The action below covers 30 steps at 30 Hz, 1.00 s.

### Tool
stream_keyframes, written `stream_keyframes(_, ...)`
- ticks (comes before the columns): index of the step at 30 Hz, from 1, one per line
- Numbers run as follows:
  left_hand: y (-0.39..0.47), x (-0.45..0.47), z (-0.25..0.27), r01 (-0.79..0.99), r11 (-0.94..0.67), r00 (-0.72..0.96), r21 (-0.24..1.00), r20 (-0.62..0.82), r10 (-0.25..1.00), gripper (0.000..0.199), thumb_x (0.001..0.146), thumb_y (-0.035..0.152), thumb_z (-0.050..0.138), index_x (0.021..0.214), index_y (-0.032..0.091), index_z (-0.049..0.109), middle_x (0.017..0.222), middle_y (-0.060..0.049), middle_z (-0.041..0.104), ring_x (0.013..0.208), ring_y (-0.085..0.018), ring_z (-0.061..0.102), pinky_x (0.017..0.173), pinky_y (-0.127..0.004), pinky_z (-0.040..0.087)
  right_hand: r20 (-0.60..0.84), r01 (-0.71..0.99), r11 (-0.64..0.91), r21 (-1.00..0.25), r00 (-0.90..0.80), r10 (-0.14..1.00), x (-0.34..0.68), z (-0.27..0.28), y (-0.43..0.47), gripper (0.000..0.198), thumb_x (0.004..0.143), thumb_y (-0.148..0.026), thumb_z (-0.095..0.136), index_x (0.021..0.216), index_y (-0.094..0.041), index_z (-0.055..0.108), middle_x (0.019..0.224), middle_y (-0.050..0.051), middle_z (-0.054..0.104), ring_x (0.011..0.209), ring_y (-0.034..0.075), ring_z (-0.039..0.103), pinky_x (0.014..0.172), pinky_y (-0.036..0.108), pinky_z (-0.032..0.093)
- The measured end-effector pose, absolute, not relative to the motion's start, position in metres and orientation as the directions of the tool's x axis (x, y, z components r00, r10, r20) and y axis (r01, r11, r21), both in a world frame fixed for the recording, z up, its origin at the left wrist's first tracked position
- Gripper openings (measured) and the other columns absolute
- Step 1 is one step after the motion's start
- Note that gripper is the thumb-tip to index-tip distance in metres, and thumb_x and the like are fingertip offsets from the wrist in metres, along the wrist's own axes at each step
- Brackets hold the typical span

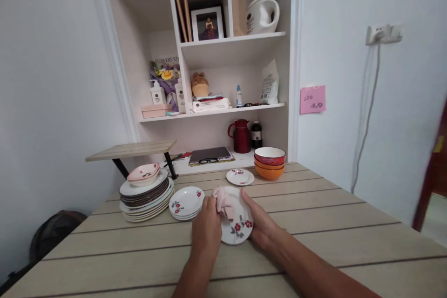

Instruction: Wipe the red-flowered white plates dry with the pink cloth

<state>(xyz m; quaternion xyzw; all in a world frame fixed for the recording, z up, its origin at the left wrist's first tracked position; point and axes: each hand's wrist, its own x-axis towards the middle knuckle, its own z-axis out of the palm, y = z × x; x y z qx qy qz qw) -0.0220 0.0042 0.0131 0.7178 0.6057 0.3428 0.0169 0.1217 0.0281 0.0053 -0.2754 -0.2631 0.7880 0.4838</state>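
Observation:
My right hand point(262, 223) grips the right edge of a white plate point(240, 207) with red flowers, which is tilted up above the table. Bunched in my left hand point(206, 226) is a pale pink cloth point(223, 202), pressed against the upper left of that plate's face. Just left of my left hand lies a small stack of matching flowered plates point(186, 201). Another flowered plate point(240, 177) rests on the table beyond my hands. My left fingertips are partly hidden by the cloth, and my right fingers go behind the plate.
At the left stands a tall stack of plates point(145, 212) topped by pink bowls point(144, 173). Stacked orange and red bowls point(269, 167) sit at the back right. Behind the wooden table point(335, 228) are a red jug point(241, 137), a laptop point(211, 154) with glasses, and a small raised shelf point(131, 150).

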Motion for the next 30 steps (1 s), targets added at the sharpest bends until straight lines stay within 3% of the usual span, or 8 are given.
stream_keyframes(2, 0.002, -0.022, 0.014, 0.878, -0.245, 0.041, 0.411, 0.446, 0.894, 0.024, 0.084, 0.007, 0.037, 0.098, 0.02, 0.05, 0.106, -0.008, 0.058, 0.093, -0.02, 0.059, 0.077, -0.029, 0.042, -0.164, -0.644, -0.365, -0.672, -0.352, 0.922, 0.131, 0.007, 0.034, 0.055, 0.088, -0.057, 0.051, 0.117, -0.012, 0.062, 0.095, 0.012, 0.076, 0.087, 0.026, 0.071, 0.09, 0.043, 0.05)
stream_keyframes(6, -0.006, -0.014, 0.015, 0.821, -0.417, 0.231, 0.391, 0.439, 0.868, 0.026, 0.082, 0.006, 0.039, 0.097, 0.022, 0.052, 0.104, -0.005, 0.059, 0.093, -0.018, 0.059, 0.078, -0.027, 0.041, -0.074, -0.711, -0.32, -0.625, -0.354, 0.932, 0.141, 0.01, 0.039, 0.053, 0.089, -0.058, 0.049, 0.113, -0.012, 0.062, 0.092, 0.011, 0.076, 0.083, 0.024, 0.071, 0.084, 0.04, 0.052)
stream_keyframes(9, -0.009, -0.009, 0.014, 0.79, -0.479, 0.312, 0.382, 0.423, 0.851, 0.029, 0.081, 0.005, 0.039, 0.1, 0.023, 0.052, 0.107, -0.005, 0.06, 0.091, -0.017, 0.059, 0.076, -0.027, 0.041, -0.155, -0.646, -0.371, -0.667, -0.366, 0.918, 0.134, 0.009, 0.034, 0.052, 0.086, -0.061, 0.052, 0.101, -0.013, 0.065, 0.081, 0.01, 0.076, 0.071, 0.023, 0.071, 0.074, 0.036, 0.054)
stream_keyframes(12, -0.006, -0.01, 0.014, 0.794, -0.453, 0.267, 0.405, 0.438, 0.859, 0.03, 0.084, 0.007, 0.038, 0.104, 0.023, 0.052, 0.11, -0.006, 0.06, 0.096, -0.019, 0.059, 0.079, -0.028, 0.042, -0.188, -0.579, -0.413, -0.703, -0.409, 0.893, 0.122, 0.005, 0.028, 0.05, 0.085, -0.06, 0.055, 0.097, -0.013, 0.066, 0.079, 0.009, 0.075, 0.069, 0.022, 0.07, 0.072, 0.034, 0.053)
stream_keyframes(18, -0.001, -0.014, 0.015, 0.844, -0.353, 0.132, 0.404, 0.48, 0.867, 0.026, 0.082, 0.007, 0.044, 0.103, 0.021, 0.053, 0.11, -0.008, 0.057, 0.1, -0.02, 0.058, 0.081, -0.029, 0.045, -0.134, -0.617, -0.373, -0.693, -0.397, 0.908, 0.124, 0.006, 0.03, 0.054, 0.089, -0.057, 0.049, 0.11, -0.01, 0.065, 0.089, 0.011, 0.076, 0.08, 0.023, 0.071, 0.08, 0.035, 0.053)
stream_keyframes(22, -0.004, -0.009, 0.018, 0.88, -0.382, 0.199, 0.283, 0.511, 0.836, 0.022, 0.079, 0.015, 0.057, 0.1, 0.02, 0.058, 0.122, -0.01, 0.052, 0.105, -0.024, 0.058, 0.087, -0.037, 0.047, -0.128, -0.652, -0.414, -0.635, -0.439, 0.889, 0.13, 0.013, 0.03, 0.052, 0.088, -0.059, 0.051, 0.107, -0.013, 0.065, 0.089, 0.011, 0.076, 0.079, 0.023, 0.071, 0.077, 0.035, 0.053)
stream_keyframes(27, -0.004, -0.003, 0.013, 0.879, -0.459, 0.327, 0.13, 0.537, 0.778, 0.053, 0.068, 0.011, 0.07, 0.118, 0.019, 0.056, 0.133, -0.013, 0.049, 0.118, -0.03, 0.052, 0.1, -0.045, 0.044, -0.105, -0.664, -0.475, -0.577, -0.516, 0.85, 0.13, 0.013, 0.029, 0.055, 0.088, -0.06, 0.048, 0.109, -0.012, 0.063, 0.096, 0.014, 0.075, 0.086, 0.026, 0.07, 0.083, 0.041, 0.052)
stream_keyframes(30, -0.003, -0.004, 0.005, 0.88, -0.463, 0.281, 0.107, 0.669, 0.688, 0.049, 0.069, 0.007, 0.067, 0.115, 0.018, 0.054, 0.133, -0.013, 0.048, 0.12, -0.028, 0.051, 0.098, -0.043, 0.047, -0.087, -0.703, -0.464, -0.538, -0.501, 0.861, 0.131, 0.012, 0.032, 0.053, 0.089, -0.059, 0.047, 0.109, -0.012, 0.064, 0.097, 0.013, 0.075, 0.087, 0.024, 0.07, 0.086, 0.038, 0.051)
